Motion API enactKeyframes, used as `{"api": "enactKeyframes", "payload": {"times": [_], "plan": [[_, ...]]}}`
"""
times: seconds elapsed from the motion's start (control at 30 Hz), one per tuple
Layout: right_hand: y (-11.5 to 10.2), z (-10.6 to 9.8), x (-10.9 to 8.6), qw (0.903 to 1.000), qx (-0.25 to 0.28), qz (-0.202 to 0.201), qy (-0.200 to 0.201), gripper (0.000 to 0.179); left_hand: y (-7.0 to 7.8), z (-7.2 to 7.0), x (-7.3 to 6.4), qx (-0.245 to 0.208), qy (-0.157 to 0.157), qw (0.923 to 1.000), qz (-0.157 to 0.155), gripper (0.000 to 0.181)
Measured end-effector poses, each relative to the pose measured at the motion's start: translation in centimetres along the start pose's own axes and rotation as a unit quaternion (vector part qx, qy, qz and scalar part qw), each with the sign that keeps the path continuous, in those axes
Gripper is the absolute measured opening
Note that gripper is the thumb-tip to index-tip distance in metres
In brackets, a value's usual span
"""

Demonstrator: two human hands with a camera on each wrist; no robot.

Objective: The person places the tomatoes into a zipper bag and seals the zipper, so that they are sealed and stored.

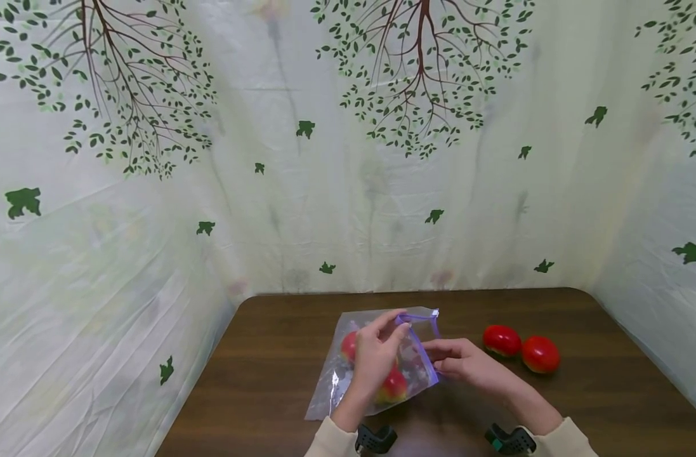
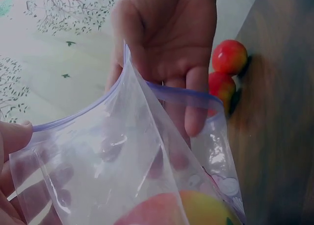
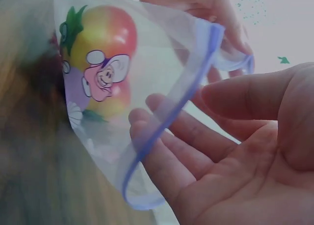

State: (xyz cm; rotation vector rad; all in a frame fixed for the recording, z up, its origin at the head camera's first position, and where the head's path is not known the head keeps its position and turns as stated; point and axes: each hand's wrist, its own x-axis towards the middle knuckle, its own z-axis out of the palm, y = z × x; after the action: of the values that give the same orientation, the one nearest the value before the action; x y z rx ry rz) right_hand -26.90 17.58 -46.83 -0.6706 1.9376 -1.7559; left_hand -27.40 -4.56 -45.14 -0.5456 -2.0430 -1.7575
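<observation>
My left hand (image 1: 372, 352) pinches the rim of a clear zip bag (image 1: 332, 355) with a purple seal, thumb on the seal in the left wrist view. The bag's mouth gapes to the right. Inside it lie round, shiny red and yellow fruits (image 1: 394, 384) that look like apples. At the mouth is my right hand (image 3: 235, 151), its fingers extended and partly seen through the plastic; whether they press the sheet from within or behind, I cannot tell. A cartoon figure (image 3: 104, 78) is printed on the bag.
Two more red fruits, a left one (image 1: 502, 341) and a right one (image 1: 540, 355), sit side by side on the brown wooden table (image 1: 268, 374), right of my right hand. A pale curtain (image 1: 348, 190) with printed branches and leaves hangs round the table's back and sides.
</observation>
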Motion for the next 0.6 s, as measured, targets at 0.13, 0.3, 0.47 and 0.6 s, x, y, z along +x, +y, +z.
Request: {"api": "enactKeyframes", "payload": {"times": [0.13,0.3,0.47,0.6], "plan": [[-0.6,-0.1,-0.4,0.9998,-0.012,-0.002,0.016,0.04,-1.0,-0.2,0.1,0.0,-0.001,0.9999,0.011,0.028],[-1.3,-0.4,-0.8,0.9992,-0.025,-0.006,0.029,0.038,-0.9,-0.4,0.1,0.0,-0.013,0.9998,0.016,0.029],[-1.7,-0.7,-1.1,0.9972,-0.051,-0.01,0.054,0.037,-1.0,-0.5,0.1,0.012,-0.01,0.9998,0.011,0.03],[-1.9,-1.0,-1.3,0.9952,-0.062,-0.012,0.074,0.036,-1.1,-0.6,0.1,0.023,-0.003,0.9997,0.006,0.031]]}}
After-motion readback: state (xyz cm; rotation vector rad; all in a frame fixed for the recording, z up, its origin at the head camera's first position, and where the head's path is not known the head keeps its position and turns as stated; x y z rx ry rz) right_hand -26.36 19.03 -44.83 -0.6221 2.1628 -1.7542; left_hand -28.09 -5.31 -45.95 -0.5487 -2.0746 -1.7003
